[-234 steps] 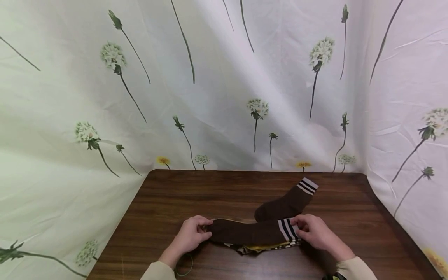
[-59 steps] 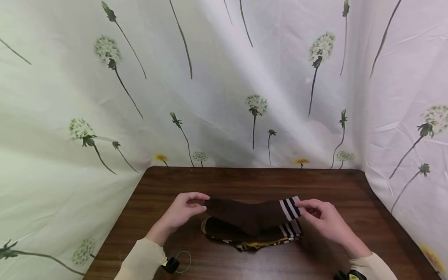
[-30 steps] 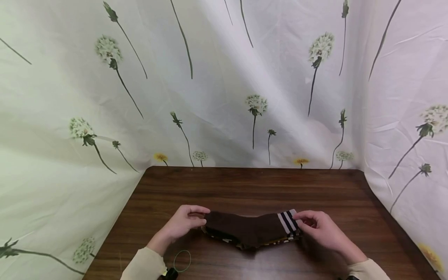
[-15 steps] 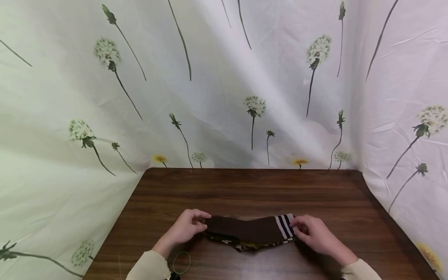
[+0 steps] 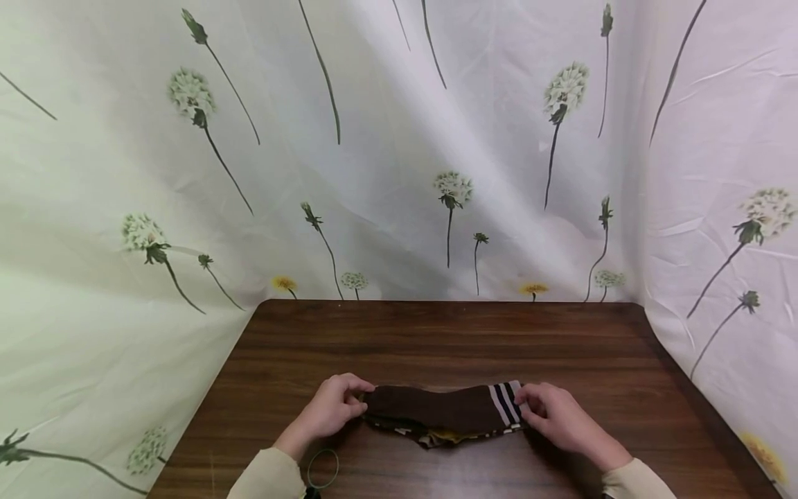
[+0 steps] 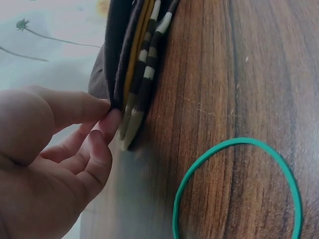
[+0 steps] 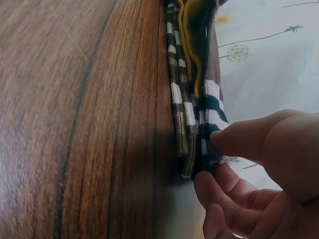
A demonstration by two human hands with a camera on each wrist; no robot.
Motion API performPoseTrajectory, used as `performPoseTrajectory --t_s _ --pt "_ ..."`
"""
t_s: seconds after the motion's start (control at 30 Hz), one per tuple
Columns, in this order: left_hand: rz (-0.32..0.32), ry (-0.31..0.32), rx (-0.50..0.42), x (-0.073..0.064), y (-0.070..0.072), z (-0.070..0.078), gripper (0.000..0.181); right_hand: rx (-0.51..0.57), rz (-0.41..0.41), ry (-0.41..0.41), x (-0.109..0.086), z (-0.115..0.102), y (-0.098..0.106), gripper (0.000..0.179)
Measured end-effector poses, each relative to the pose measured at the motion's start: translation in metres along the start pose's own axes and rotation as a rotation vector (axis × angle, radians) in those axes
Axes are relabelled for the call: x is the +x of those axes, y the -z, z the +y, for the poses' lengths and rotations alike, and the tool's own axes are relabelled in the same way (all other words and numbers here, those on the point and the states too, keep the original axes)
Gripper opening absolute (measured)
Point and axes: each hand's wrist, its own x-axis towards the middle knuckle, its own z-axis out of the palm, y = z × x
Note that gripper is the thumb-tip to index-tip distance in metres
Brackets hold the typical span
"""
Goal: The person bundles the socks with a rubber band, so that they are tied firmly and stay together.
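A dark brown sock (image 5: 436,407) with a white-and-black striped cuff lies on top of a stack of socks near the front of the table. Beneath it, layers with mustard yellow and a dark, white and olive pattern (image 7: 177,94) show along the near side. My left hand (image 5: 332,407) pinches the brown sock's toe end between thumb and fingers. At the other end, my right hand (image 5: 557,417) pinches the striped cuff (image 7: 213,107). Both wrist views show the layers edge-on, low over the wood; how many layers each pinch takes in is hard to tell.
A thin green ring (image 6: 294,189), like an elastic band, lies on the wooden table (image 5: 449,339) close to my left wrist. White cloth (image 5: 386,208) printed with dandelions hangs behind the table and along both sides.
The second brown sock, earlier lying behind the stack, was carried over it between both hands and lowered onto the top. Over the last half second the hands have barely moved.
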Motion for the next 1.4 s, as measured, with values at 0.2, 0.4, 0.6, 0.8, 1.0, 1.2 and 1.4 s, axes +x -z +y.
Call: performPoseTrajectory --t_s 0.2,0.4,0.6,0.8,1.0,1.2,1.4 --pt "0.023 -0.013 0.018 0.001 -0.001 -0.003 0.027 -0.006 -0.008 -0.018 0.001 -0.002 -0.001 0.021" --pt "0.017 -0.02 0.026 0.0 -0.001 0.001 0.026 -0.01 -0.001 -0.013 0.0 -0.002 -0.001 0.023" --pt "0.007 -0.032 0.083 0.001 0.0 0.004 0.025 -0.011 -0.007 -0.001 0.0 -0.002 0.001 0.022" --pt "-0.004 -0.064 0.116 -0.006 0.009 0.007 0.025 -0.013 -0.022 0.004 -0.002 -0.002 0.001 0.021" --pt "-0.074 -0.109 0.166 -0.016 0.022 0.005 0.016 -0.009 -0.032 -0.008 -0.003 -0.003 0.004 0.019" --pt "-0.165 -0.104 0.211 -0.031 0.032 -0.001 0.01 0.013 -0.023 -0.002 -0.004 -0.003 0.005 0.02" --pt "-0.235 -0.104 0.278 -0.04 0.038 -0.01 0.019 0.017 -0.022 0.001 -0.005 -0.002 0.007 0.02"
